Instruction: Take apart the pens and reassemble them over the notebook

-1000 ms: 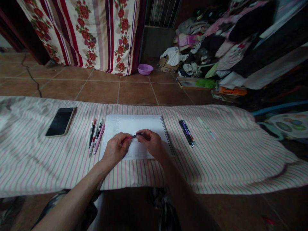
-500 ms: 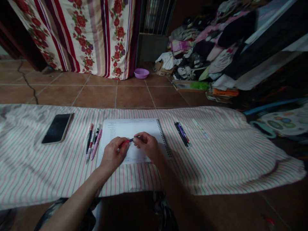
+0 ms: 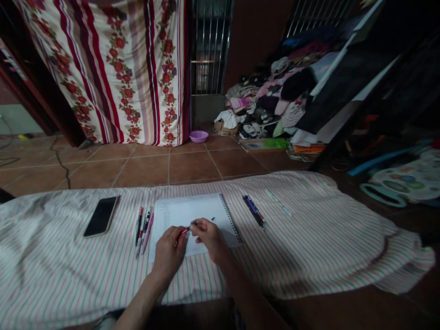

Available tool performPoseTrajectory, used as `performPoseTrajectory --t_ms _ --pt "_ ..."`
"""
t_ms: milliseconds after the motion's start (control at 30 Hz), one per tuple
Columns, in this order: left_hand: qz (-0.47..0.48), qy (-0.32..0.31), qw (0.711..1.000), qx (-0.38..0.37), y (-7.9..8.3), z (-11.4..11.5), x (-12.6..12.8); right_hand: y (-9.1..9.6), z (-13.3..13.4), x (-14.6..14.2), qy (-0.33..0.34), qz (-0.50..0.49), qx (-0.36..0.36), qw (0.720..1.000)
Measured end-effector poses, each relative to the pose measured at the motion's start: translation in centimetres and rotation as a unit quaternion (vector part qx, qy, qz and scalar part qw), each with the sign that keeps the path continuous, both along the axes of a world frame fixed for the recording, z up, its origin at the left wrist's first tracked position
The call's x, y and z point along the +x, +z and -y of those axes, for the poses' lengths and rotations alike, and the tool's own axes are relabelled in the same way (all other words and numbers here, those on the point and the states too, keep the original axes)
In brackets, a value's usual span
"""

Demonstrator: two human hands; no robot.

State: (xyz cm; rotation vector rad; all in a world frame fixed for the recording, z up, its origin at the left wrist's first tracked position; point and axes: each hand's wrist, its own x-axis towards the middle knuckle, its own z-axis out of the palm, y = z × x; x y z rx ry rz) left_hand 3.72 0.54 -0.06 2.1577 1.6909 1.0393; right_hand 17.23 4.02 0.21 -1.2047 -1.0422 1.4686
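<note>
Both hands meet over a white spiral notebook (image 3: pixel 206 208) lying on a pink-striped cloth (image 3: pixel 309 243). My left hand (image 3: pixel 170 250) is closed round the red end of a pen (image 3: pixel 188 227). My right hand (image 3: pixel 206 233) pinches the pen's dark end. A small dark piece (image 3: pixel 213 218) lies on the page just beyond my right fingers. Several pens (image 3: pixel 143 224) lie in a row left of the notebook. More pens (image 3: pixel 253 211) lie to its right, with a pale one (image 3: pixel 278 202) further right.
A dark phone (image 3: pixel 101 216) lies face up on the cloth at the left. Beyond the cloth are brown floor tiles (image 3: pixel 192 165), a floral curtain (image 3: pixel 137 68), a purple bowl (image 3: pixel 198 136) and a heap of clothes (image 3: pixel 275 101). A colourful mat (image 3: pixel 405 178) is at the right.
The camera has tilted up, so cloth, notebook and hands sit lower in view. Both hands still hold the pen. A small dark piece now lies on the page.
</note>
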Motion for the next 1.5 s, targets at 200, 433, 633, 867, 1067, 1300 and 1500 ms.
performPoseTrajectory --t_ms 200,433,633,867,1067,1300,1500 --pt "-0.028 0.037 0.999 -0.007 0.8 0.9 0.0 0.9 1.3 -1.0 -0.023 -0.084 -0.029 0.996" --pt "-0.019 0.026 0.999 -0.02 1.1 1.4 -0.3 0.4 1.5 -1.0 -0.015 -0.092 -0.029 0.995" --pt "0.006 0.033 0.999 -0.023 0.0 0.3 -0.2 -0.2 0.5 -0.9 -0.03 -0.092 -0.018 0.995" --pt "0.033 0.034 0.999 -0.025 -0.7 -0.7 -0.1 -0.2 -0.5 -0.9 -0.035 -0.085 -0.024 0.995" --pt "0.05 0.024 0.997 -0.048 -1.0 -0.8 -0.2 -0.6 -0.7 -0.6 -0.021 -0.075 -0.028 0.997" --pt "0.066 0.027 0.994 -0.084 -0.4 -1.4 0.2 -0.9 -0.7 0.1 -0.006 -0.081 0.0 0.997" --pt "0.067 0.025 0.994 -0.088 -0.3 -1.6 0.3 -1.0 -0.7 0.2 0.001 -0.091 0.004 0.996"
